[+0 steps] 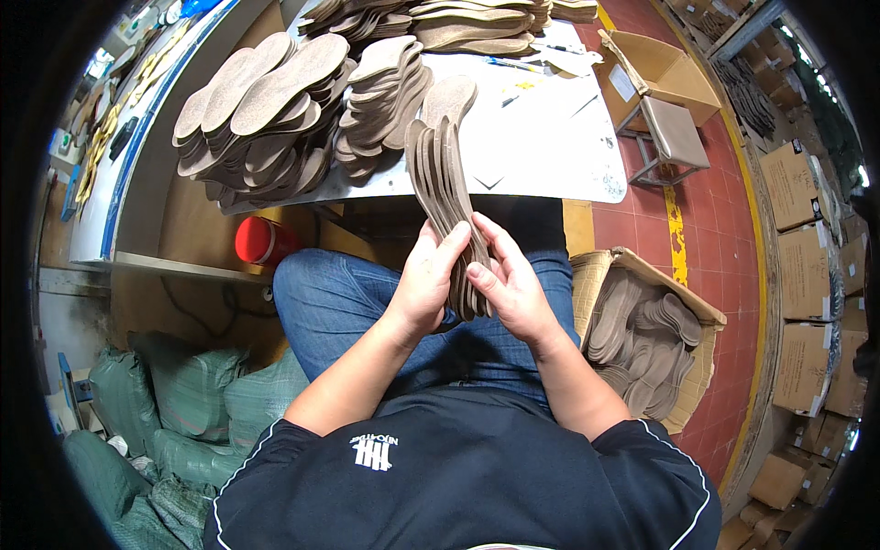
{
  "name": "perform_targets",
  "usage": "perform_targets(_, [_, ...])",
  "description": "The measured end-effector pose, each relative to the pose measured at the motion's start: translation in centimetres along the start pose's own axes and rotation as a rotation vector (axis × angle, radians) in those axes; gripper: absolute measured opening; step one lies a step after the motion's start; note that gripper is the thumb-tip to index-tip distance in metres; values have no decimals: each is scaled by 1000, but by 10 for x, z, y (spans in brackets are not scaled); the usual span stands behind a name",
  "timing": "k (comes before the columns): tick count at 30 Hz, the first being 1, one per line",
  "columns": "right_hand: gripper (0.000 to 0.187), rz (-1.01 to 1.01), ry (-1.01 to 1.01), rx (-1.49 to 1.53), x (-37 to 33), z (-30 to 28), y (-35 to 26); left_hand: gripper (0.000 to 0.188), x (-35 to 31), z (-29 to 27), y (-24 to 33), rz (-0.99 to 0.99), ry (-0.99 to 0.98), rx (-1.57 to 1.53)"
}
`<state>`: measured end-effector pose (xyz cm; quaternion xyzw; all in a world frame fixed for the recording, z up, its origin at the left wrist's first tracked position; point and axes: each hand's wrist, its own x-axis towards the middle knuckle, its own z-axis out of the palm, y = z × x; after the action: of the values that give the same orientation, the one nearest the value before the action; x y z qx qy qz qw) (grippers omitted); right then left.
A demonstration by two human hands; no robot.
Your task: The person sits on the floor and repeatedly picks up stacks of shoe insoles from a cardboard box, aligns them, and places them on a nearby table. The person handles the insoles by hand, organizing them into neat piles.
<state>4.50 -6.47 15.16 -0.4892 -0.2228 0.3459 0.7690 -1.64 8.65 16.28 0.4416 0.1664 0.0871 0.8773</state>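
Note:
Between my two hands I hold a bundle of brown shoe insoles [444, 174], stood on edge with their far ends over the front of the white table [541, 174]. My left hand [429, 275] presses the bundle from the left, near its lower end. On the other side my right hand [513, 284] grips it, thumb against the near insoles. One insole [451, 95] lies flat on the table just beyond the bundle. To the left are a big heap of insoles [261, 110] and a narrower stack [378, 101].
More insole stacks [477, 26] line the table's far side, near a blue pen [518, 64]. A cardboard box of insoles [710, 344] stands by my right leg. Beyond are a stool [674, 133] and an open carton [674, 69]. Green sacks [188, 394] and a red container [261, 240] are left.

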Motion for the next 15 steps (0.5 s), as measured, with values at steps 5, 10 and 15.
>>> perform_targets(5, [82,-23,30,11,-2,-3,4,50,-5,-3,-2,30,17,21])
perform_targets(10, [87,-28,52,61,-6,-4,5,49,-4,-3,-3,75,49,-17])
perform_targets(15, [82,-42,40,35,-7,-1,-3,45,-4,-3,-1,90,6,105])
